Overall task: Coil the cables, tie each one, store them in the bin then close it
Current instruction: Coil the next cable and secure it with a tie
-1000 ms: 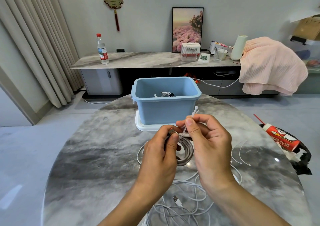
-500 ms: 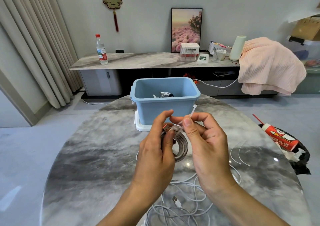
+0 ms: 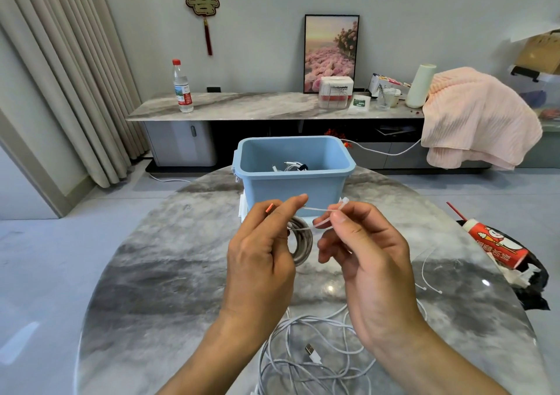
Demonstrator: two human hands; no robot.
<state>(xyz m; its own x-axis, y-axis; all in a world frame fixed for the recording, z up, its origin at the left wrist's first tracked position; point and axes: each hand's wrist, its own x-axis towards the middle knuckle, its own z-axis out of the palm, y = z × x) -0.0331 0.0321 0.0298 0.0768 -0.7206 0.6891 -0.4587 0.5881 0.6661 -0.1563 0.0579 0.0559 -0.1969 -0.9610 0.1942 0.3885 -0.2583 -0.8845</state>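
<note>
My left hand (image 3: 260,249) grips a coiled grey cable (image 3: 303,243) above the round marble table (image 3: 157,288); an orange plug tip sticks up by its fingers. A white zip tie (image 3: 318,211) runs around the coil, and my right hand (image 3: 363,255) pinches its head end a little to the right. Behind the hands stands the open blue bin (image 3: 294,182) with a tied white cable inside, resting on its white lid (image 3: 242,212). A tangle of loose white cables (image 3: 309,361) lies at the near edge.
Two spare white zip ties (image 3: 424,273) lie on the table at the right. A red-and-white snack packet on a black bag (image 3: 497,249) sits at the right edge. A sideboard with a water bottle (image 3: 182,87) and a pink blanket (image 3: 475,115) stands behind.
My hands have drawn apart: the right hand has pulled the zip tie's end to the right, stretching the tie out from the coil held in the left.
</note>
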